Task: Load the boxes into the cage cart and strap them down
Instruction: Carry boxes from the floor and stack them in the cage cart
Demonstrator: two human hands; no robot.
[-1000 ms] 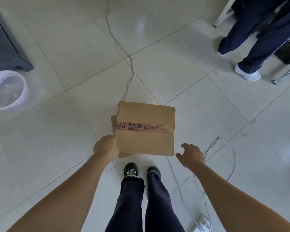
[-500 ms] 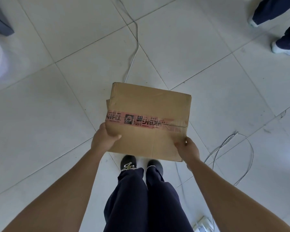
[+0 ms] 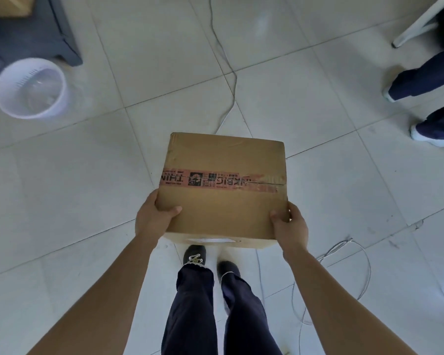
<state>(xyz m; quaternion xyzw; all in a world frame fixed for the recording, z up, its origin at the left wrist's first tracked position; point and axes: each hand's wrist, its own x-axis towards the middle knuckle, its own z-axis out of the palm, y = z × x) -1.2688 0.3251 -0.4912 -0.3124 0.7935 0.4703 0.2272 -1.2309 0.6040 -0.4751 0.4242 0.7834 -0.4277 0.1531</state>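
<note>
Box (image 3: 223, 185) lifted higher, left hand (image 3: 153, 217) and right hand (image 3: 291, 228) in grip on near corners (thumbs atop)

Pale tiled floor (image 3: 87, 201) bears a white bin (image 3: 31, 88), thin cable (image 3: 232, 103), dark platform (image 3: 36, 37).

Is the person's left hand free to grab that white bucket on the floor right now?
Probably not. The left hand grips the cardboard box, which the right hand also holds. The white bucket stands on the floor well off to the left, so the box would likely have to go down first.
</note>
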